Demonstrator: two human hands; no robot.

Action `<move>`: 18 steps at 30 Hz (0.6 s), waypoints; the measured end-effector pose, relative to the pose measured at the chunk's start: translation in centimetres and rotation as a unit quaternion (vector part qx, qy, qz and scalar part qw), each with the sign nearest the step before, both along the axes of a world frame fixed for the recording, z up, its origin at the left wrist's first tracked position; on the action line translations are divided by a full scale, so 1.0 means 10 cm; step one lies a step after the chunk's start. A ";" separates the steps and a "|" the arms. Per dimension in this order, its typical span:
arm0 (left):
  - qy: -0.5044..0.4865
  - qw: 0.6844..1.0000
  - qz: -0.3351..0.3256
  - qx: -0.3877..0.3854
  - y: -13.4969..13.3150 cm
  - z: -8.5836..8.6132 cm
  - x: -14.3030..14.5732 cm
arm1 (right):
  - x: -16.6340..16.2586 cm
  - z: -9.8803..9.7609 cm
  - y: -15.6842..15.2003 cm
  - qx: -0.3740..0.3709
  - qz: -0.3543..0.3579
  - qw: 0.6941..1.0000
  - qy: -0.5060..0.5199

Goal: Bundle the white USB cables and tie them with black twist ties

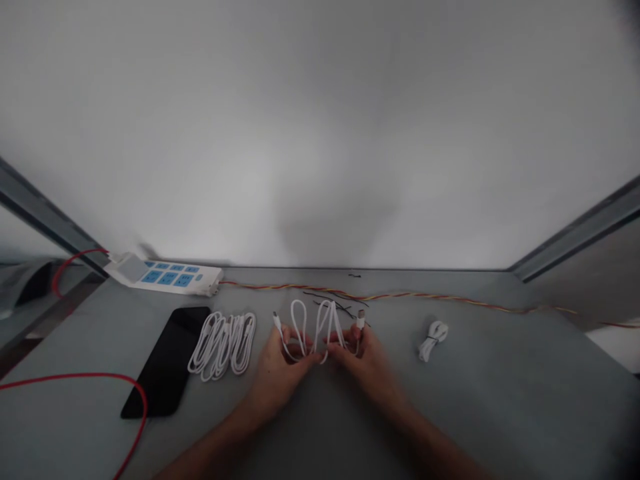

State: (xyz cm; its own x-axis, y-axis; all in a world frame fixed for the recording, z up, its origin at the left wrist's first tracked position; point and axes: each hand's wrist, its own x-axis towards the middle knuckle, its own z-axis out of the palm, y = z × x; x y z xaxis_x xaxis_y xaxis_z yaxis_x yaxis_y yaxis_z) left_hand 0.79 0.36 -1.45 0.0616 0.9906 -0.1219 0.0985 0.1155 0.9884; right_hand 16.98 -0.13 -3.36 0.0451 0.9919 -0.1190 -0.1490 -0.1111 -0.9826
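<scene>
A white charging cable (299, 313) is stretched in loose loops between my two hands, just above the grey table. My left hand (281, 363) pinches it, with one slim connector pointing up by the fingers. On the other side, my right hand (364, 357) is closed on the same cable, and a wider plug (361, 319) sticks up above those fingers. Left of my left hand lie several folded white cables (223, 347), partly against a black phone (167, 360). A small tied white cable bundle (433, 340) rests to the right of my right hand.
A white power strip (175, 277) with blue sockets sits at the back left. From it a twisted red-yellow wire (410, 295) runs along the wall. Several black ties (335, 303) lie behind my hands. A red cord (135, 381) crosses the phone's corner.
</scene>
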 end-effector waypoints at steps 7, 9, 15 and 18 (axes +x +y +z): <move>-0.046 0.999 0.004 -0.025 0.00 0.00 0.02 | 0.02 0.06 0.02 0.025 -0.047 0.999 -0.004; -0.060 0.998 0.002 -0.032 0.02 0.00 0.00 | 0.01 0.05 0.03 0.038 -0.063 0.997 -0.002; 0.026 0.998 0.038 -0.042 0.06 -0.03 -0.04 | 0.02 -0.01 0.05 0.082 -0.063 0.994 0.024; -0.002 0.998 0.029 -0.049 0.06 -0.06 -0.05 | 0.04 -0.02 0.05 0.080 -0.058 0.995 0.013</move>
State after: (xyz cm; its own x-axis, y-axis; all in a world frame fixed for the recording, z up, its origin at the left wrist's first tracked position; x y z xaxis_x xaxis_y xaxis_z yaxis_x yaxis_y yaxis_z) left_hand 0.30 0.97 -2.08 0.0047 0.9759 -0.2180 0.0855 0.2168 0.9725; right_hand 17.41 0.33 -3.57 0.1594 0.9865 0.0367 -0.1778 0.0652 -0.9819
